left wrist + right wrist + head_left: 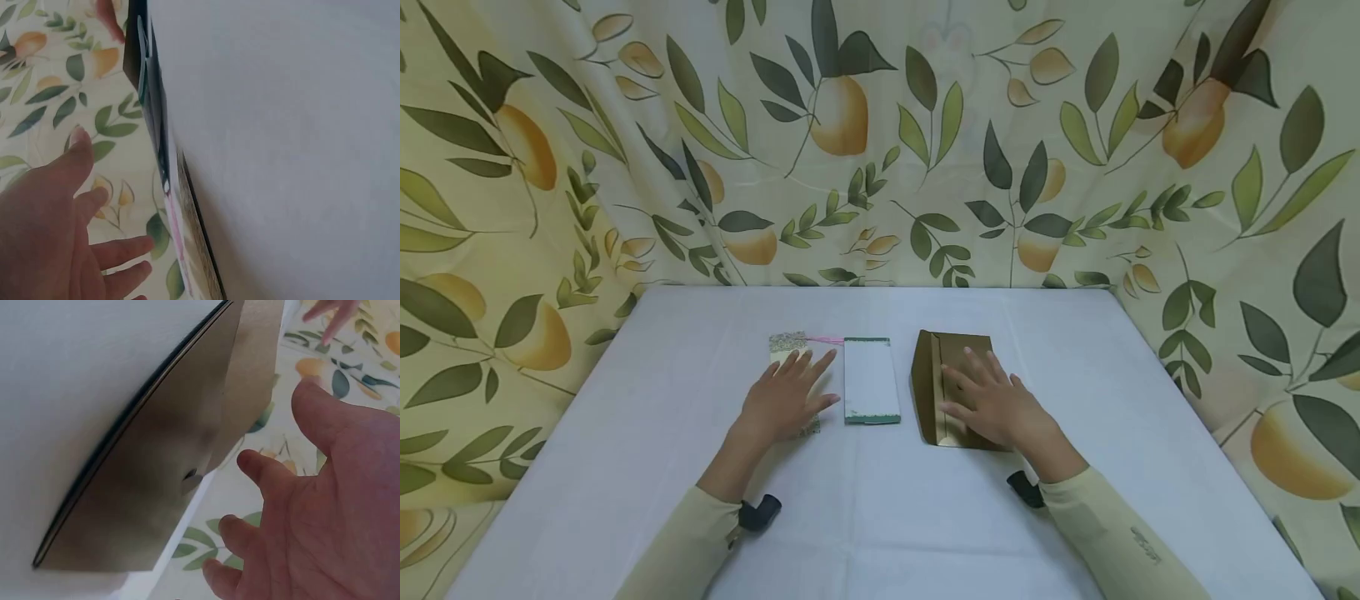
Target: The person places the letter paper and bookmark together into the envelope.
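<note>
My left hand (784, 400) is spread, palm down, over a narrow patterned card (787, 342) that looks like a bookmark. A pink cord (826, 340) runs from its top to a white notepad (871, 379) with green decorated ends. Most of the card is hidden under the hand. On the right, my right hand (992, 404) spreads over a gold envelope (927, 392), whose pointed flap faces left. In the right wrist view a gap shows between the fingers and the envelope (144, 462). Neither hand holds anything.
A white cloth (865, 508) covers the table under all these things. Behind and at both sides hangs a curtain (865, 192) printed with fruit and leaves. A dark band with a small camera (760, 512) sits at the left wrist, with another (1026, 489) at the right.
</note>
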The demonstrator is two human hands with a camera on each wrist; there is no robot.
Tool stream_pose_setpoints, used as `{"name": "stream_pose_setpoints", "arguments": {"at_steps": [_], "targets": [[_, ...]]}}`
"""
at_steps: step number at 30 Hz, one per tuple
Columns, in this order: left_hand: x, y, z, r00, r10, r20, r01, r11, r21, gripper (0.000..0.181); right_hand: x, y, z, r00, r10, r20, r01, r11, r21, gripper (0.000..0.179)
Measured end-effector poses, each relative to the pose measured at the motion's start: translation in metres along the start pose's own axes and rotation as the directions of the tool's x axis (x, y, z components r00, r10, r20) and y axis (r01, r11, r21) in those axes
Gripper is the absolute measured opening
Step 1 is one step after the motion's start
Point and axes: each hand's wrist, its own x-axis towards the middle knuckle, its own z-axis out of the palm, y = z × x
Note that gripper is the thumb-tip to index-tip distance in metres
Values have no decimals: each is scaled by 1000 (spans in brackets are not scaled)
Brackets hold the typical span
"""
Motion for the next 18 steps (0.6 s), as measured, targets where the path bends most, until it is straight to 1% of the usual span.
{"name": "stream_pose_setpoints", "arguments": {"at_steps": [4,8,15,18], "targets": [[5,7,1,1000,-6,29,7,999,-38,74,5,-5,0,999,2,39,-2,1000,18,72],[10,14,4,999,-4,37,6,999,-53,73,8,-11,0,998,14,64,-15,1000,16,71],[19,24,7,997,-15,73,18,999,-45,72,7,-14,2,995,26,91,-28,999,17,68],[21,28,8,998,-11,62,13,999,-30,71,9,-10,6,994,34,101,-36,999,20,68]]}}
